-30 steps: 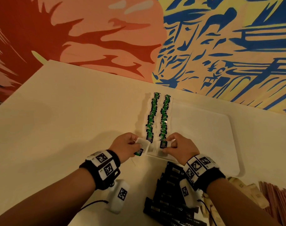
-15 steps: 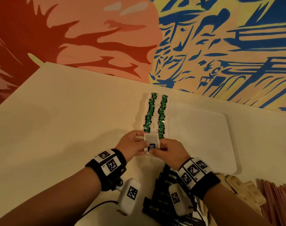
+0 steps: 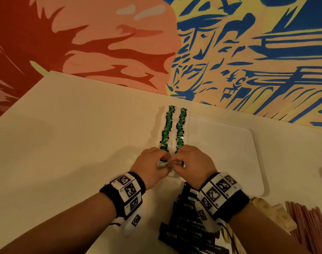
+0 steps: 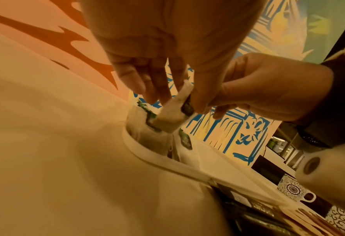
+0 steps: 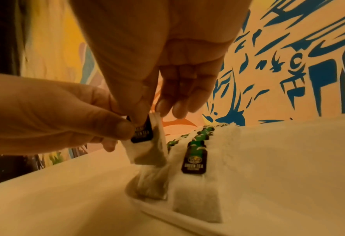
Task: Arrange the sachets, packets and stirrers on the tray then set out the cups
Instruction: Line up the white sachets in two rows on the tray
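Two rows of green-tagged tea bags point(image 3: 173, 129) run along the left side of the white tray point(image 3: 229, 153). My hands meet over the near end of these rows. A white tea bag point(image 4: 173, 115) with a dark "green tea" tag point(image 5: 142, 132) hangs just above the tray's near left corner. My left hand point(image 3: 163, 160) pinches it from the left, thumb on the tag. My right hand point(image 3: 176, 162) pinches its top edge between thumb and forefinger. In the right wrist view the nearest laid tea bag point(image 5: 194, 161) lies just to the right of it.
A pile of black sachets point(image 3: 185, 226) lies on the table under my right wrist. Brown packets point(image 3: 277, 215) and pink stirrers point(image 3: 310, 222) sit at the bottom right. Patterned cups point(image 4: 292, 189) stand to the right beyond the tray. A painted wall runs behind the table.
My hands were a little apart a second ago, then came together on one tea bag. They now hold it lower, over the near end of the rows.
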`<state>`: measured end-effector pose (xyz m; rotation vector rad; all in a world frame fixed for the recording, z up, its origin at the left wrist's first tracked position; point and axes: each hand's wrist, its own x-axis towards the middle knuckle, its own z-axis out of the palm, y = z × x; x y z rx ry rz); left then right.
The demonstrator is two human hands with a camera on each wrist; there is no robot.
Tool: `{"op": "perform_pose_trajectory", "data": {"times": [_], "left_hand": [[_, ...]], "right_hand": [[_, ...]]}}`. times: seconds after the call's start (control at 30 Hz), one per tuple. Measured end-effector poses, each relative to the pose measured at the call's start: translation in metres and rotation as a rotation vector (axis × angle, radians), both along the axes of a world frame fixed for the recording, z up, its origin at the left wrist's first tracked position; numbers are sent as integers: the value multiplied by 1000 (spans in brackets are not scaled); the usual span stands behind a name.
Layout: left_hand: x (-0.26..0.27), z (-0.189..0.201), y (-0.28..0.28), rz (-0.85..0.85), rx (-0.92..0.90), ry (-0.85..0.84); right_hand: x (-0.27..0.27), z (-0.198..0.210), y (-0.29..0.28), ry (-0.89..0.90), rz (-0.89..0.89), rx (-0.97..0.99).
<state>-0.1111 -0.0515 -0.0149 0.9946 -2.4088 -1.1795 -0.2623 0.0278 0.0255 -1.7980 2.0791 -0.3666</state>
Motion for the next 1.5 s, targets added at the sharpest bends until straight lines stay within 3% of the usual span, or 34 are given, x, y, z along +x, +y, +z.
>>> {"op": "perform_pose_trajectory", "data": {"times": [0.23, 0.53, 0.8, 1.1, 1.33, 1.5], "left_hand": [[-1, 6, -5, -54, -2, -85], [-3, 8, -5, -50, -57, -158], [-6, -2, -20, 116, 224, -240], [-16, -1, -26, 47, 98, -333], [-10, -7, -21, 202, 146, -206], [-11, -12, -19, 219, 208, -145]], "right_hand": [[4, 6, 4, -136, -80, -70], [-4, 3, 6, -58, -49, 23], [-28, 0, 26, -210, -287, -61], [-46, -18, 66, -236, -429, -1], [-40, -35, 58, -379, -471, 90], [-31, -45, 33, -404, -481, 116]]}}
